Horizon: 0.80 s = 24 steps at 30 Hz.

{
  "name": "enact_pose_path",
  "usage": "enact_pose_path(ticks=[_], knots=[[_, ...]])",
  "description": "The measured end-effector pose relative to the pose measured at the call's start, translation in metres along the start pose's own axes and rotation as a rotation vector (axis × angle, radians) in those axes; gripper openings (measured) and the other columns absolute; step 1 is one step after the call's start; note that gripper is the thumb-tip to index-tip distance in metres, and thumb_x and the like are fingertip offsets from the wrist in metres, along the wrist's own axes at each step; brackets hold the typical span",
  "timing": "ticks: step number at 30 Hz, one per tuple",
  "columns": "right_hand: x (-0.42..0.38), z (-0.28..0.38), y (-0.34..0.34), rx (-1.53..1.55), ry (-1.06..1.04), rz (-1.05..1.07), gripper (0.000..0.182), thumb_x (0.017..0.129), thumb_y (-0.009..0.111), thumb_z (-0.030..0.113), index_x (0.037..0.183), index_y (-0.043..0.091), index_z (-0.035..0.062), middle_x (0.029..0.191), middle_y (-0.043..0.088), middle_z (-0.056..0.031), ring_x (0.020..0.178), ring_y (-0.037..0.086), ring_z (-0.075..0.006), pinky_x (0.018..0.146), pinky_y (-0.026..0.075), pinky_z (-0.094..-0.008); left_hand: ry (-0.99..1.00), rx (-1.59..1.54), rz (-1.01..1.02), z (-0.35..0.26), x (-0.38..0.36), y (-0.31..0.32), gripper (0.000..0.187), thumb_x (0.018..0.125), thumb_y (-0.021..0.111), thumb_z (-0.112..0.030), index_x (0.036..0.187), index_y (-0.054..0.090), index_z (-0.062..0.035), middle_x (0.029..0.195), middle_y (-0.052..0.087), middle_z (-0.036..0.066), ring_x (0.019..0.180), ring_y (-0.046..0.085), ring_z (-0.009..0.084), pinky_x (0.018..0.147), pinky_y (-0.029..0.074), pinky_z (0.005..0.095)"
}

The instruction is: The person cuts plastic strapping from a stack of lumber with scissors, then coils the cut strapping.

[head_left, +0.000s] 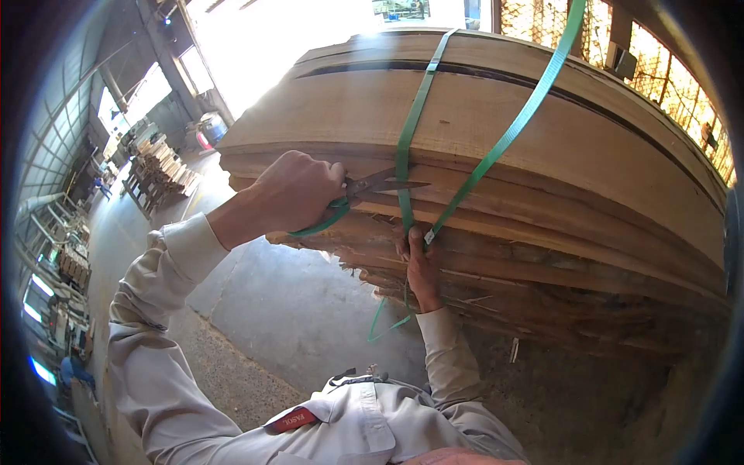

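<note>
My left hand point(298, 190) is closed around a pair of scissors point(368, 186), with a green band curving out below the fist. The blades point right and lie across a green strap point(404, 155) that runs down the face of a stack of wooden boards point(325, 108). Just below the blades, my right hand point(422, 267) grips the lower part of this strap, thumb upward. A second, looser strap point(508, 139) slants down from the upper right, its end close beside my right thumb. Some thin green strapping point(376, 329) dangles below my hands.
Rough, splintered boards point(558, 294) make up the underside of the stack. Concrete floor point(271, 302) lies beneath. Farther off on the left stand another wood pile point(163, 167) and a drum point(211, 126). A bright doorway opens behind the stack.
</note>
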State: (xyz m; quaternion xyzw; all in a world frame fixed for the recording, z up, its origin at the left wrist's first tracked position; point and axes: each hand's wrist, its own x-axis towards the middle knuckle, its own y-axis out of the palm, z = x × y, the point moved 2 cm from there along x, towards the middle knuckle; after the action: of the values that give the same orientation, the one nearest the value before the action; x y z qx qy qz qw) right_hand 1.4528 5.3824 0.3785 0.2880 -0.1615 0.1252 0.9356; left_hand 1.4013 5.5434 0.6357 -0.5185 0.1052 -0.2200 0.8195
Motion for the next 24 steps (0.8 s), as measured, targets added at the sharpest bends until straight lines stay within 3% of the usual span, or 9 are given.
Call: enact_pose_path(ticks=[2,5,10,12,14,18,21,24], knots=[[0.003,-0.006,-0.001,0.004,-0.042,0.029,0.045,0.107,0.057,0.046,0.103,0.068,0.0026,0.074,0.054,0.0024,0.064,0.045,-0.0072,0.056,0.032,-0.0251,0.013,-0.025,0.039,0.001,0.002,-0.009,0.033,0.095,0.065,-0.029,0.08,0.063,0.0004,0.065,0.066,0.018,0.064,0.071,0.036,0.063,0.057,0.0451],[0.001,-0.007,-0.004,-0.007,0.062,0.033,0.045,0.106,0.059,0.047,0.102,0.068,0.003,0.073,0.053,0.0029,0.065,0.045,-0.0065,0.056,0.031,-0.0243,0.013,-0.059,0.046,0.004,0.003,-0.01,0.034,0.096,0.065,-0.028,0.077,0.065,0.001,0.064,0.066,0.019,0.065,0.071,0.037,0.063,0.057,0.0452],[0.005,-0.04,-0.02,-0.305,-0.091,0.003,0.044,0.106,0.058,0.047,0.104,0.068,0.0035,0.072,0.052,0.0038,0.064,0.044,-0.0049,0.056,0.03,-0.023,-0.097,-0.152,0.061,-0.006,-0.005,0.006,0.033,0.092,0.073,-0.029,0.08,0.064,0.0005,0.07,0.067,0.018,0.07,0.07,0.0388,0.068,0.056,0.0466],[0.005,-0.032,-0.016,-0.244,-0.053,0.008,0.044,0.106,0.058,0.046,0.104,0.067,0.0036,0.072,0.052,0.0039,0.063,0.043,-0.0045,0.055,0.029,-0.0228,-0.1,-0.126,0.009,-0.012,-0.008,0.0,0.03,0.091,0.073,-0.027,0.079,0.065,0.0004,0.07,0.068,0.017,0.068,0.07,0.0386,0.066,0.056,0.046],[0.004,-0.021,-0.009,0.04,0.077,0.028,0.043,0.106,0.059,0.046,0.102,0.067,0.0039,0.072,0.052,0.0039,0.061,0.042,-0.0044,0.054,0.029,-0.0227,-0.141,-0.095,0.019,-0.019,-0.01,-0.004,0.032,0.091,0.072,-0.028,0.078,0.065,-0.0003,0.069,0.068,0.018,0.066,0.071,0.0379,0.065,0.057,0.046],[0.003,-0.012,-0.008,-0.011,0.108,0.007,0.042,0.105,0.059,0.045,0.098,0.064,0.0041,0.072,0.053,0.003,0.059,0.041,-0.0043,0.052,0.029,-0.0228,-0.224,-0.039,0.001,-0.041,-0.014,-0.019,0.038,0.093,0.07,-0.034,0.076,0.066,-0.0008,0.068,0.068,0.018,0.065,0.072,0.0353,0.064,0.057,0.0457],[0.007,-0.011,-0.005,-0.033,0.056,0.009,0.043,0.106,0.059,0.045,0.096,0.063,0.004,0.072,0.054,0.0025,0.059,0.042,-0.0044,0.051,0.029,-0.0228,-0.389,-0.114,0.097,-0.073,-0.017,-0.039,0.045,0.096,0.067,-0.04,0.074,0.065,-0.0007,0.067,0.068,0.018,0.065,0.073,0.0337,0.064,0.058,0.0458],[0.006,-0.012,-0.009,-0.124,0.016,0.009,0.043,0.106,0.059,0.045,0.095,0.062,0.0039,0.072,0.054,0.0019,0.059,0.043,-0.0047,0.052,0.029,-0.0228,-0.395,-0.129,0.169,-0.075,-0.016,-0.043,0.047,0.097,0.068,-0.042,0.073,0.066,-0.0017,0.065,0.068,0.016,0.064,0.074,0.0316,0.063,0.059,0.0433]])
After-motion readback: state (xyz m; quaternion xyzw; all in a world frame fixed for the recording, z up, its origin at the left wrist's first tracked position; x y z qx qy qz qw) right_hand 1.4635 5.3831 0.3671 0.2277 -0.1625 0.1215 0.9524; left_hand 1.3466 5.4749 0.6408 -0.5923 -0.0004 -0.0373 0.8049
